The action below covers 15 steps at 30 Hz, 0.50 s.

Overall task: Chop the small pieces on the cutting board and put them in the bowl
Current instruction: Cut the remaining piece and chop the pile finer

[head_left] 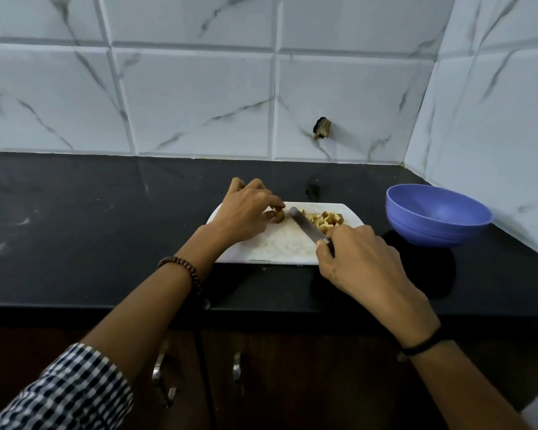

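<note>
Head view. White cutting board (280, 251) lies on the black counter (90, 231), in front of the tiled wall (199, 94). Left hand (246, 211) is at the board's far left, fingers curled, tips pinching a brown uncut piece (279, 215) down onto the board. Right hand (359, 259) is wrapped round the handle of a knife (305, 225); the handle itself is hidden in the fist. The blade runs up and left, its tip just beside the pinched piece, the edge low over the board.

A pile of cut cubes (325, 220) sits on the board's far right, right of the blade. The blue bowl (437, 214) stands on the counter just right of the board; nothing visible inside it.

Judgement: chopping step, near its end, with one piece left and the transfer not yet begun.

To do it well:
- keep the left fingertips tucked back from the blade line;
- bring the edge straight down, tip anchored;
- cut to match the cubes already made;
- hold the piece firm, as it looks rounded and may roll.

Beaded bracelet (184, 270) on the left wrist, checked sleeve (69, 389) pushed up.
</note>
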Available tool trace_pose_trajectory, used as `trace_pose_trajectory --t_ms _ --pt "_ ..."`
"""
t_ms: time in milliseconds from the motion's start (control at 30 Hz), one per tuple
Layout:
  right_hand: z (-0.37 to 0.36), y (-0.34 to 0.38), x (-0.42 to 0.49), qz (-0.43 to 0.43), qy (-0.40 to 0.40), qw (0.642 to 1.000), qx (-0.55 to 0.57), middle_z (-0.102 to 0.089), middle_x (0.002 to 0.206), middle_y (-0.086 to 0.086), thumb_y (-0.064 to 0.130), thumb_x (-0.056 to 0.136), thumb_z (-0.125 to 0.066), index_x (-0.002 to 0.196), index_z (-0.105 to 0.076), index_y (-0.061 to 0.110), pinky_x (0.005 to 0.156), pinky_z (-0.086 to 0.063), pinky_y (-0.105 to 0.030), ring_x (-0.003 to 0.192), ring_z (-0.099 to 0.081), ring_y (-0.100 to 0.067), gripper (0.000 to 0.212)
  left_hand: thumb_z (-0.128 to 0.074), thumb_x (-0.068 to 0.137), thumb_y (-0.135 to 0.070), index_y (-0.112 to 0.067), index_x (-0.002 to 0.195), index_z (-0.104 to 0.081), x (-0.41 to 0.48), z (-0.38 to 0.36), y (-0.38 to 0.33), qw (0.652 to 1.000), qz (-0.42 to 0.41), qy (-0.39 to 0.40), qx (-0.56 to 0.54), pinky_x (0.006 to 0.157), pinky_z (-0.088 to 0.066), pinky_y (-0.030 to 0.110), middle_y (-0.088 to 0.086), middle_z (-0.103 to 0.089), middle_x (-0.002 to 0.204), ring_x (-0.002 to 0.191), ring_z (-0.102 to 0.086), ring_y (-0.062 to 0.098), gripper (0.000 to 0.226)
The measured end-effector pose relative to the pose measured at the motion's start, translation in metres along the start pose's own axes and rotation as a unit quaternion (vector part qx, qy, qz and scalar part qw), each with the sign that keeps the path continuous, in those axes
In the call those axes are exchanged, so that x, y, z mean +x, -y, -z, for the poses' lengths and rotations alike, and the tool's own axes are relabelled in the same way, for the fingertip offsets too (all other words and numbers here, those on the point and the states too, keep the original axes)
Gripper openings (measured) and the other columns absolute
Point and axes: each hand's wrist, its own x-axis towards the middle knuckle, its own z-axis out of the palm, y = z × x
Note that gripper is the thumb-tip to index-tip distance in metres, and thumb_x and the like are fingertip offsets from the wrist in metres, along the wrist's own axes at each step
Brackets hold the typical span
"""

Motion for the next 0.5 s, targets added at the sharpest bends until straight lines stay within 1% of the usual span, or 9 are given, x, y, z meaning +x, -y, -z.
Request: trace_pose_trajectory --t_ms 67,167,233,300,333,400,433,500 --pt "0.002 -0.004 0.0 -0.01 -0.014 1.0 -0.003 -0.042 0.079 0.002 0.039 0.101 -0.044 0.101 -0.056 0.018 0.07 -0.049 -0.036 0.076 -0.054 -0.016 0.024 -0.058 0.095 -0.031 -0.033 0.118 -0.066 -0.004 -0.002 0.003 1.0 0.002 -0.029 -0.002 0.091 -0.025 0.033 -0.015 -0.067 0.114 0.117 -0.046 0.01 0.025" --pt "0.002 -0.008 0.0 -0.007 -0.046 0.999 -0.001 -0.052 0.088 -0.002 0.041 0.1 -0.045 0.106 -0.06 0.017 0.074 -0.055 -0.039 0.082 -0.061 -0.02 0.029 -0.062 0.091 -0.041 -0.031 0.11 -0.069 -0.009 -0.001 0.007 0.998 0.011 -0.054 -0.002 0.089 -0.026 0.031 -0.015 -0.068 0.105 0.109 -0.049 0.009 0.022" --pt "0.001 -0.009 0.0 -0.002 -0.063 0.998 0.007 -0.056 0.089 -0.003 0.042 0.098 -0.046 0.108 -0.063 0.017 0.073 -0.058 -0.041 0.081 -0.063 -0.02 0.031 -0.064 0.087 -0.051 -0.031 0.103 -0.07 -0.012 0.003 0.008 0.998 0.023 -0.056 -0.026 0.085 -0.026 0.029 -0.017 -0.068 0.098 0.1 -0.05 0.007 0.027" --pt "0.0 -0.009 -0.001 -0.001 -0.072 0.997 0.016 -0.055 0.089 -0.002 0.043 0.098 -0.047 0.111 -0.064 0.019 0.072 -0.058 -0.041 0.08 -0.063 -0.019 0.032 -0.066 0.084 -0.055 -0.033 0.099 -0.07 -0.014 0.008 0.008 0.996 0.031 -0.037 -0.07 0.084 -0.026 0.029 -0.019 -0.065 0.095 0.093 -0.046 0.004 0.027" --pt "0.0 -0.009 0.0 0.001 -0.075 0.997 0.022 -0.054 0.088 -0.002 0.044 0.098 -0.048 0.113 -0.064 0.02 0.07 -0.058 -0.039 0.079 -0.062 -0.018 0.033 -0.066 0.085 -0.053 -0.034 0.099 -0.07 -0.015 0.01 0.009 0.995 0.036 -0.024 -0.093 0.084 -0.027 0.029 -0.019 -0.064 0.095 0.093 -0.046 0.003 0.024" --pt "-0.001 -0.008 0.0 0.007 -0.084 0.996 0.03 -0.052 0.086 -0.001 0.044 0.098 -0.047 0.116 -0.064 0.021 0.06 -0.053 -0.032 0.074 -0.059 -0.015 0.033 -0.065 0.088 -0.043 -0.035 0.102 -0.069 -0.016 0.011 0.009 0.993 0.045 -0.014 -0.112 0.087 -0.03 0.03 -0.019 -0.064 0.097 0.097 -0.05 0.006 0.016" --pt "0.0 -0.008 0.0 0.009 -0.089 0.995 0.031 -0.052 0.086 0.0 0.044 0.099 -0.047 0.118 -0.063 0.021 0.054 -0.048 -0.029 0.072 -0.057 -0.013 0.034 -0.063 0.09 -0.037 -0.033 0.105 -0.069 -0.016 0.011 0.009 0.993 0.048 -0.015 -0.107 0.087 -0.031 0.03 -0.018 -0.065 0.1 0.1 -0.051 0.007 0.016" --pt "-0.001 -0.006 0.0 0.016 -0.104 0.994 0.033 -0.054 0.085 0.001 0.044 0.099 -0.046 0.118 -0.063 0.022 0.051 -0.044 -0.027 0.071 -0.056 -0.012 0.034 -0.059 0.093 -0.035 -0.032 0.113 -0.066 -0.017 0.009 0.008 0.994 0.052 -0.011 -0.09 0.085 -0.029 0.03 -0.016 -0.065 0.108 0.105 -0.048 0.008 0.022"
